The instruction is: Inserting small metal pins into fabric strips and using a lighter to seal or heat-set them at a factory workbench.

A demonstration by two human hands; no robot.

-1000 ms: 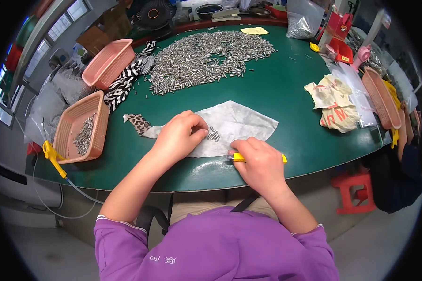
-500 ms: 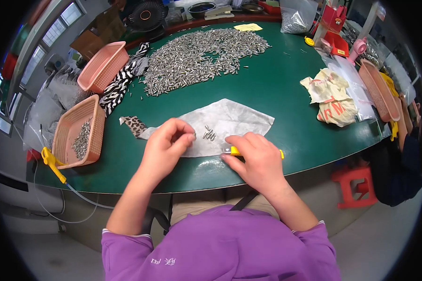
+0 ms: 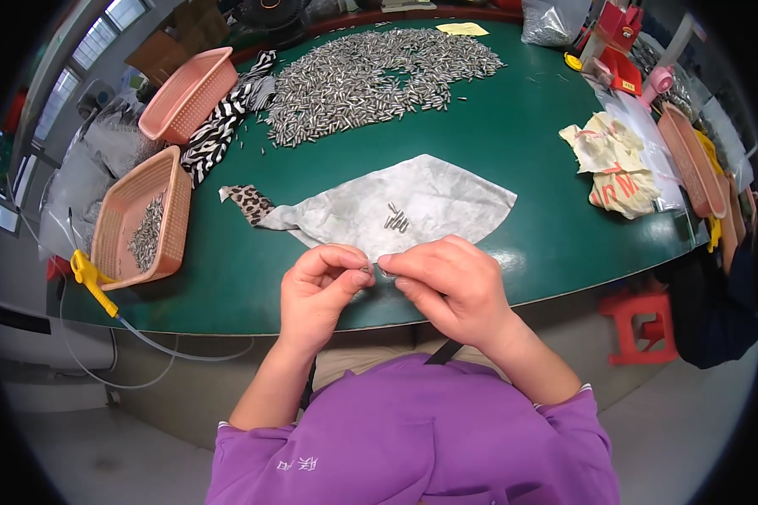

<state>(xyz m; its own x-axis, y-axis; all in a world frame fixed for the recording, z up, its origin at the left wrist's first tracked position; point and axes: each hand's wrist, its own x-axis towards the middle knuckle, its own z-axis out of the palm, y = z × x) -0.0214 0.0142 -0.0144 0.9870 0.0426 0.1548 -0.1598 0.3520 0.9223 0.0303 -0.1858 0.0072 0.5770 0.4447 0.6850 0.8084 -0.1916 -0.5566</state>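
Near the front edge of the green table, my two hands come close together fingertip to fingertip. A small metal part (image 3: 366, 269) is pinched between the thumb and forefinger of my left hand (image 3: 316, 290). My right hand (image 3: 459, 282) is closed in a pinch just beside it; a small dark bit shows at its fingertips, too little to name. Beyond the hands lies a grey cloth (image 3: 455, 189) with a few small metal cylindrical parts (image 3: 397, 220) grouped on it. A leopard-print cloth (image 3: 250, 203) touches its left end.
A wide heap of metal parts (image 3: 345, 93) covers the far table. Pink baskets (image 3: 183, 210) stand at left, one holding parts, with a yellow air gun (image 3: 93, 282) and hose beside it. Zebra-striped cloth (image 3: 215, 139) lies near them. At right are a cream cloth (image 3: 623, 194) and red stool (image 3: 640, 328).
Both hands have drawn nearer to me and to each other, off the cloth. The yellow tool seen earlier in my right hand no longer shows. The view has shifted slightly.
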